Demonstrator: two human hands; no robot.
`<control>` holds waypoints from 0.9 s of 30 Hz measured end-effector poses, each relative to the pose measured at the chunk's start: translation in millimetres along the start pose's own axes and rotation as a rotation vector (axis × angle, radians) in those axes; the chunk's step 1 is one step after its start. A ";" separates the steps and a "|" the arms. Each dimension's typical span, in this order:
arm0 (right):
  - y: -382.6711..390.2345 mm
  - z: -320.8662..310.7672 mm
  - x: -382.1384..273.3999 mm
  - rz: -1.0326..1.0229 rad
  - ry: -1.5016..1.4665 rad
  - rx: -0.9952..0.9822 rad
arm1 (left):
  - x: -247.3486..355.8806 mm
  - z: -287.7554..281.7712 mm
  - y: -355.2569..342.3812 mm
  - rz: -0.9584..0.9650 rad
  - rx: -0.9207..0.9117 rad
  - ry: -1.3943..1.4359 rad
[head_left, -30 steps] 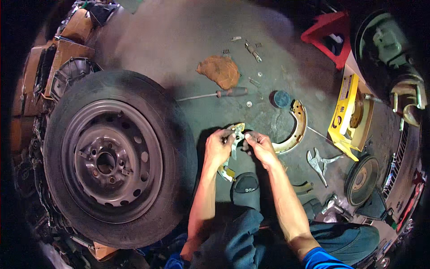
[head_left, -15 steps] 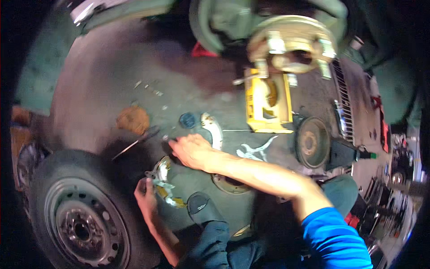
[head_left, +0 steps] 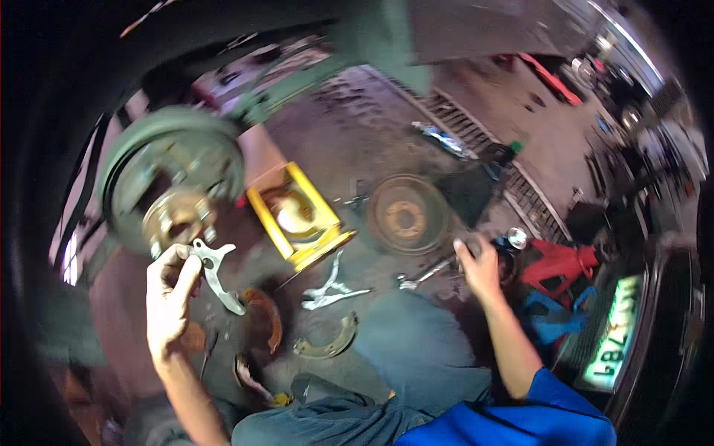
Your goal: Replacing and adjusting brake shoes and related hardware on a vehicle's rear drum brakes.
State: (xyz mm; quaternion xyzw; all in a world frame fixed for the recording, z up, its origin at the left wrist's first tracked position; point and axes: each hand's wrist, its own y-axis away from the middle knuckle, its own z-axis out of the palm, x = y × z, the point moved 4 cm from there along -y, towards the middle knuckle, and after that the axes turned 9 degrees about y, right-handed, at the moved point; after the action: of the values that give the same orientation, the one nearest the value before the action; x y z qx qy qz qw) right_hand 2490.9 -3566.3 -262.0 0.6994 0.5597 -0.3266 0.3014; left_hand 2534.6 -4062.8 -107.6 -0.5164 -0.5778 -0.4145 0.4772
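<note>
Up in front of the hub, my left hand (head_left: 167,293) pinches a flat silver metal lever (head_left: 216,279) with a hole near its upper end. The rusty wheel hub with studs (head_left: 178,215) is just behind that hand. My right hand (head_left: 480,264) is low at the right, by the handle end of a wrench (head_left: 428,275); blur hides whether its fingers hold anything. Pliers (head_left: 335,286) lie on the floor between the hands. Curved brake shoes (head_left: 327,338) lie nearer to me, one of them rusty brown (head_left: 264,321).
A yellow open box (head_left: 297,215) with a round part inside stands beyond the pliers. To its right lies a rusty brake drum (head_left: 407,214). A red stand (head_left: 558,267) and a blue one (head_left: 554,316) are at the right, beside a floor grate (head_left: 476,130).
The view has swung to the right. My left hand has come up from the brake shoe parts on the floor with the lever. My right hand has moved rightward to the tools.
</note>
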 end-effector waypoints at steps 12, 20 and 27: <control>-48.9 -85.3 217.3 0.191 -0.028 0.544 | 2.5 389.9 -137.7 0.460 -0.426 -0.602; 3.6 -106.2 142.4 0.009 -0.054 0.358 | -180.8 437.6 -114.5 -0.011 -0.539 -0.222; 42.7 -88.3 141.0 -0.116 0.178 0.295 | -218.9 498.7 -54.7 -0.150 -0.504 -0.107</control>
State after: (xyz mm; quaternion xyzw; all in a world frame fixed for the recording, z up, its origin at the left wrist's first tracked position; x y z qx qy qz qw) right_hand 2565.9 -3422.4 -318.2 0.7287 0.5697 -0.3589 0.1252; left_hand 2421.3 -3628.9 -421.4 -0.5959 -0.5172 -0.5517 0.2703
